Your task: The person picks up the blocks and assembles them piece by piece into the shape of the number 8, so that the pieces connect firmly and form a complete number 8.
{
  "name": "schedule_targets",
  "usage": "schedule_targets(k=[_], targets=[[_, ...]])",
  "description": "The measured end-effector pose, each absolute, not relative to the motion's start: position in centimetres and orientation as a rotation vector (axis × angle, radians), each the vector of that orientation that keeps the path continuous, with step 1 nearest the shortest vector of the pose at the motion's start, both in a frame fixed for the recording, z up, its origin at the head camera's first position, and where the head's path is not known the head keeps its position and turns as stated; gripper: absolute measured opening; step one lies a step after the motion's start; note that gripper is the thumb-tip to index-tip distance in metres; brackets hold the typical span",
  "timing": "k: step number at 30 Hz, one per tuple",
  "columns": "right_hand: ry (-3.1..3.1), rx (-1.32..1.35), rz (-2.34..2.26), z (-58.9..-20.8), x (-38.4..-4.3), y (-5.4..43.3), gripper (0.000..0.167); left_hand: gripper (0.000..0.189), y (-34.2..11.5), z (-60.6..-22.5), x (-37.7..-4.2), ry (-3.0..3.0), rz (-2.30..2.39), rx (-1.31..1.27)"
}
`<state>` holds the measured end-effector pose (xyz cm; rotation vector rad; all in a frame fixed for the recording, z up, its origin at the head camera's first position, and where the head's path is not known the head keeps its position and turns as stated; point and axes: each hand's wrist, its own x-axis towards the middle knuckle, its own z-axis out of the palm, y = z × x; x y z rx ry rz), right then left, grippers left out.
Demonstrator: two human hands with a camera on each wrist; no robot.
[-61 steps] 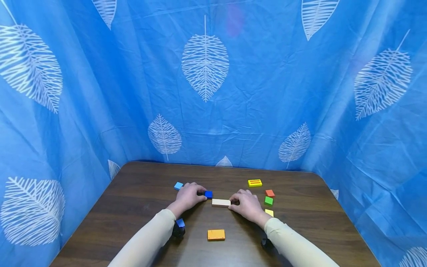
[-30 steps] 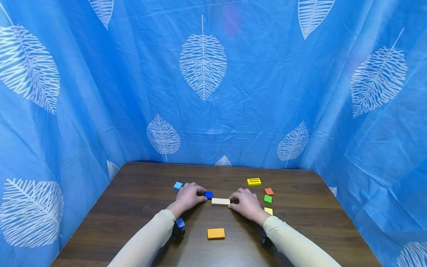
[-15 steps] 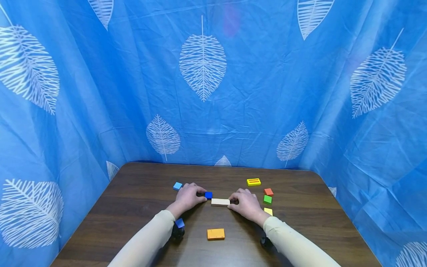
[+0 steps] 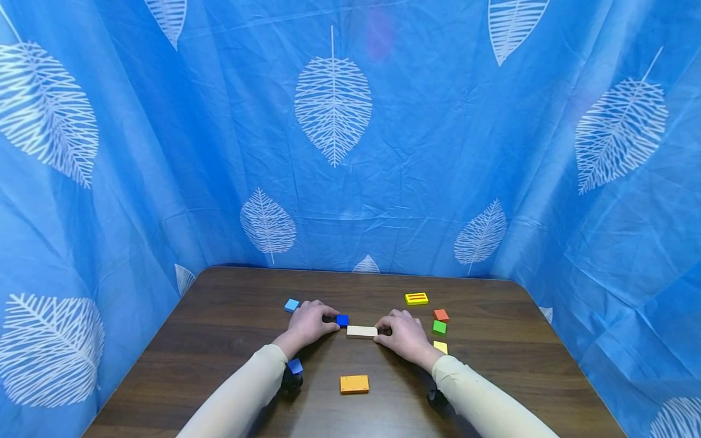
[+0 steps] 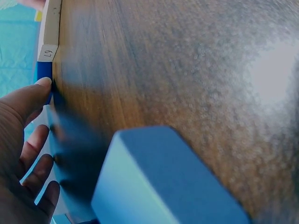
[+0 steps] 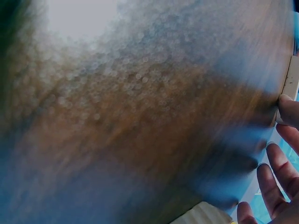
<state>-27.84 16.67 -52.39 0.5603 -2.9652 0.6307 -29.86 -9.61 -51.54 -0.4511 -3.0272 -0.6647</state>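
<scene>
My left hand (image 4: pixel 310 321) pinches a small dark blue block (image 4: pixel 342 320) between thumb and finger, low on the table. In the left wrist view the thumb lies on the side of that dark blue block (image 5: pixel 44 70), and the other fingers are spread loosely. Right of it, my right hand (image 4: pixel 406 336) grips the right end of a long cream block (image 4: pixel 361 332). The cream block's left end, marked with a small number (image 5: pixel 48 52), meets the blue block at its near right corner. Part of the cream block (image 6: pixel 290 84) shows by the right thumb.
An orange block (image 4: pixel 354 384) lies nearer on the wooden table (image 4: pixel 230 340). Light blue (image 4: pixel 292 305) and mid-blue (image 4: pixel 296 366) blocks lie left. Yellow red-striped (image 4: pixel 417 298), red (image 4: pixel 441 315), green (image 4: pixel 439 327) and pale yellow (image 4: pixel 440 347) blocks lie right. A blue curtain (image 4: pixel 411 201) hangs behind.
The head view has shifted very slightly since the earliest frame. Both hands and the blocks keep their places.
</scene>
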Motion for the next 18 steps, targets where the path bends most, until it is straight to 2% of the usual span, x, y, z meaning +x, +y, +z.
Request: schedule_targets(k=[18], targets=[[-2.957,0.564,0.641,-52.25,-27.77,16.67,0.021,0.038,-9.60,-51.49,-29.80,-3.039,-0.655,-0.443]])
